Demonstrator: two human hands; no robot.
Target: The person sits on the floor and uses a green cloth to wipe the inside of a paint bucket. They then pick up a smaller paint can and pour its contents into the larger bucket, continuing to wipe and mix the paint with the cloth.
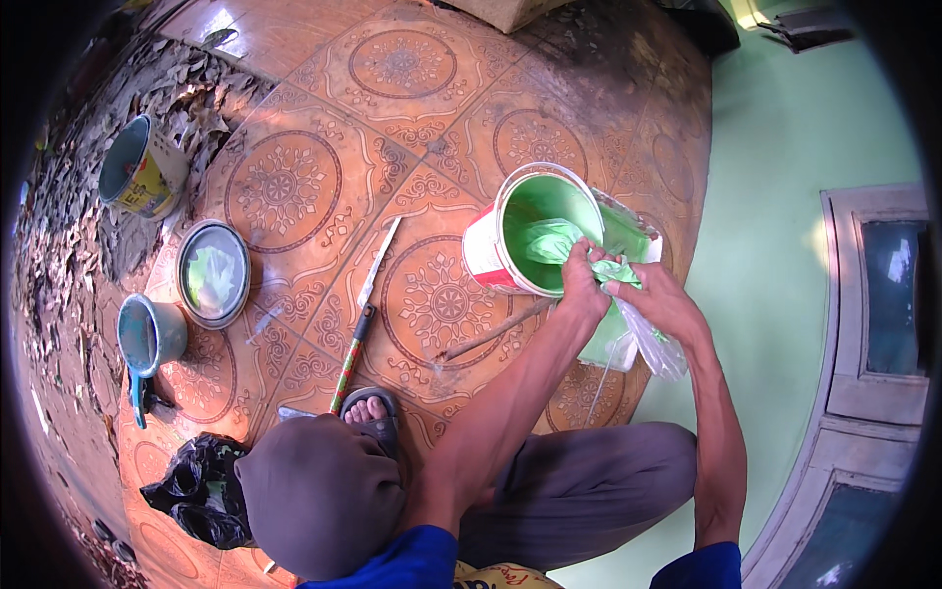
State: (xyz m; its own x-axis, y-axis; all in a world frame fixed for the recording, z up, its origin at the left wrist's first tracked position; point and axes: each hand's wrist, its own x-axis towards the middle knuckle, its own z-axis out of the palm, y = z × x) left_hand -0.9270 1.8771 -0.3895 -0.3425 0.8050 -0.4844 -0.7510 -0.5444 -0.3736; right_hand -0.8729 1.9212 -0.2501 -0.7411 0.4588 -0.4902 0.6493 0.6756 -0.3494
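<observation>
A plastic bag smeared with light green paint [551, 242] hangs into a white and red paint bucket [483, 251], coated green inside. My left hand [583, 282] is closed around the bag's twisted part at the bucket's near rim. Just to its right, my right hand [665, 299] grips the same bag. The bag's clear, loose end [655, 346] spills out below my right hand. Behind and beside the bucket, partly hidden, lies a green-stained paint tray [628, 236]. A thin wooden stick [496, 332] rests on the tiles by the bucket.
On the left stand a yellow-labelled bucket [162, 177], a paint-stained round lid [214, 275] and a teal dipper [169, 334]. A long tool with a patterned handle [351, 363] lies near my sandalled foot [371, 412]. A black plastic bag [201, 491] sits lower left. A green wall [775, 294] rises at right.
</observation>
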